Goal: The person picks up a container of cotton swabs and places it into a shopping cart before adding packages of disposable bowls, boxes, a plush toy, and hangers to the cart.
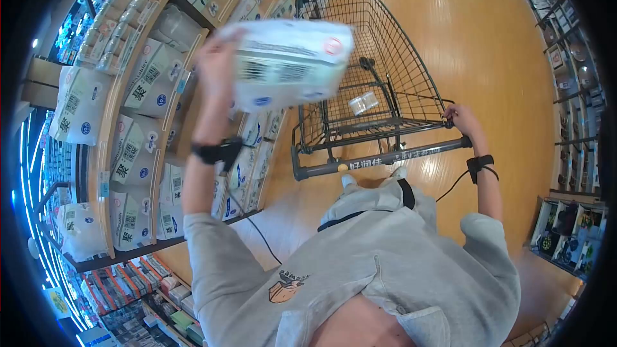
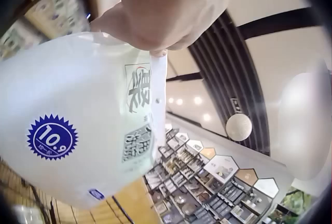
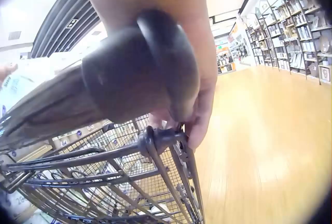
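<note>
Pinched at its edge by my left hand, a white and pale green plastic package hangs between the shelves and the cart's basket, blurred in the head view. The left wrist view shows the hand on the top edge of the package, which bears a blue round 10.9 mark. My right hand grips the near right corner of the dark wire shopping cart. In the right wrist view, fingers curl over the cart's rim, partly hidden by the wrist strap.
A clear container lies in the cart. Shelves of similar white packages stand close on the left. Wooden floor extends ahead and right, with more display shelves along the far right. Cables run from both wrist straps.
</note>
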### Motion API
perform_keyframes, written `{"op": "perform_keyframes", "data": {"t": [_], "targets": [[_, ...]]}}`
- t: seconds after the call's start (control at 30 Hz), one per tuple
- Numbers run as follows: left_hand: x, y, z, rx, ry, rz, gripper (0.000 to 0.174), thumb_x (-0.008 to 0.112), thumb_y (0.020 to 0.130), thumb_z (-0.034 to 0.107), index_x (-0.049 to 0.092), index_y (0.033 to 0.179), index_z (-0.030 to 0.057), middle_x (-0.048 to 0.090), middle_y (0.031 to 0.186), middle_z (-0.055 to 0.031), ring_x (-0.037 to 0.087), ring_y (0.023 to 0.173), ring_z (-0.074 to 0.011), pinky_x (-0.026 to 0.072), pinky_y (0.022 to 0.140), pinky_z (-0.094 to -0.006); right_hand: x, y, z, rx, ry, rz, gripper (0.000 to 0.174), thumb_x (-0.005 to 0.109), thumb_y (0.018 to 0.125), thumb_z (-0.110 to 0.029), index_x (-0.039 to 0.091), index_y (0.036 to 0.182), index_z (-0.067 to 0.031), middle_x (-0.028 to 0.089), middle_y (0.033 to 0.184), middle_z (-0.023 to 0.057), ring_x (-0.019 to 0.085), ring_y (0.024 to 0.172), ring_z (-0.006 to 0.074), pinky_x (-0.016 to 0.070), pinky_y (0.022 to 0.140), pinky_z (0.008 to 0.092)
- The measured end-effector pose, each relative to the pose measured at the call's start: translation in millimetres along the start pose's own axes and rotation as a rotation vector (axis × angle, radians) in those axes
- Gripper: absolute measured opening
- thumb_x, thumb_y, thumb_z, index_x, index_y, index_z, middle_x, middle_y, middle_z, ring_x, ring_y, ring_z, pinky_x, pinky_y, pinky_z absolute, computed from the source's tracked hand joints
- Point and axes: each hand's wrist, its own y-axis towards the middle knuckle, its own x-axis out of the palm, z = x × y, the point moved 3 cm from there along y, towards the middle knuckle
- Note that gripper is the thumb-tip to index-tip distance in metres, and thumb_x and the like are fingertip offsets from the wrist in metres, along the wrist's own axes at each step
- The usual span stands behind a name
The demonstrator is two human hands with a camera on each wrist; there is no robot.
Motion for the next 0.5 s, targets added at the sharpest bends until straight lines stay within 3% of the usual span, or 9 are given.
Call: {"op": "perform_keyframes", "data": {"t": [0.03,0.1,0.17,0.23,0.27,0.33,0.43,0.47,0.5], "targets": [[35.1,-9.1,-16.8,-0.06,-0.085,-0.066,0.015,0.072,0.087,0.01,0.077,0.1,0.004,0.074,0.09,-0.0047,0.061,0.075,-0.0083,0.0463,0.068,-0.0219,-1.6,0.6,-0.3,-0.011,-0.004,0.013,0.027,0.045,0.08,0.007,0.07,0.09,0.0017,0.07,0.081,0.016,0.068,0.078,0.0272,0.0528,0.072,0.0355],[92.9,-22.3,-62.4,-0.208,-0.128,-0.188,0.017,0.074,0.086,0.012,0.076,0.1,0.0029,0.074,0.086,-0.0051,0.062,0.072,-0.0089,0.0489,0.063,-0.0252,1.1,-0.1,4.5,0.013,0.005,0.013,0.028,0.045,0.08,0.007,0.071,0.091,0.001,0.071,0.083,0.0154,0.068,0.079,0.0271,0.053,0.073,0.0357],[133.0,-31.0,-132.7,-0.365,-0.015,-0.291,0.019,0.075,0.085,0.016,0.077,0.098,0.0029,0.074,0.084,-0.0073,0.067,0.07,-0.0127,0.0523,0.065,-0.0288,2.0,0.9,7.1,0.009,0.022,0.016,0.028,0.046,0.081,0.006,0.071,0.091,0.0009,0.071,0.083,0.0156,0.068,0.08,0.027,0.0532,0.074,0.0358],[150.5,-43.5,-159.0,-0.169,0.417,-0.605,0.026,0.077,0.083,0.025,0.077,0.098,0.0043,0.075,0.084,-0.0089,0.07,0.07,-0.0173,0.0548,0.07,-0.0322,1.7,0.1,5.6,0.039,0.036,0.0,0.024,0.045,0.085,0.007,0.068,0.091,0.0026,0.068,0.081,0.0137,0.066,0.079,0.0234,0.052,0.074,0.0334],[151.0,-42.7,-170.1,-0.17,0.415,-0.604,0.026,0.077,0.083,0.025,0.077,0.098,0.0043,0.075,0.084,-0.0089,0.07,0.07,-0.0173,0.0548,0.07,-0.0322,3.0,0.7,7.7,0.044,0.043,0.0,0.024,0.045,0.086,0.006,0.068,0.091,0.003,0.068,0.081,0.0136,0.066,0.079,0.0236,0.052,0.074,0.0334],[156.7,-52.1,-191.7,-0.171,0.78,-1.256,0.037,0.073,0.084,0.039,0.077,0.095,0.0037,0.073,0.08,-0.0101,0.068,0.065,-0.0155,0.0547,0.065,-0.0325,1.7,-0.5,7.9,0.035,0.04,0.008,0.024,0.045,0.086,0.005,0.068,0.091,0.0028,0.069,0.081,0.0138,0.066,0.078,0.0242,0.0522,0.073,0.034],[133.3,-39.8,-160.6,-0.341,0.799,-1.203,0.037,0.072,0.083,0.041,0.077,0.093,0.0054,0.072,0.078,-0.0114,0.07,0.069,-0.0188,0.0552,0.067,-0.0332,10.1,4.9,21.3,-0.034,0.02,0.06,0.023,0.046,0.084,0.004,0.068,0.09,0.0017,0.069,0.079,0.0148,0.067,0.076,0.0266,0.0527,0.071,0.0362],[119.0,-29.3,-123.7,-0.281,0.843,-1.161,0.038,0.072,0.083,0.04,0.076,0.096,0.0049,0.072,0.081,-0.0148,0.071,0.076,-0.025,0.0553,0.072,-0.0354,9.6,5.0,21.6,-0.023,-0.028,0.045,0.022,0.047,0.083,0.003,0.068,0.089,0.0011,0.069,0.079,0.0153,0.067,0.076,0.0275,0.0527,0.071,0.0367],[100.7,-11.8,-114.8,-0.292,0.857,-1.095,0.038,0.072,0.083,0.04,0.076,0.096,0.0049,0.072,0.081,-0.0148,0.071,0.076,-0.025,0.0553,0.072,-0.0354,9.2,4.1,21.5,-0.029,-0.081,0.034,0.022,0.047,0.082,0.003,0.068,0.088,0.0004,0.069,0.079,0.0158,0.067,0.076,0.0283,0.0527,0.07,0.0373]]}}
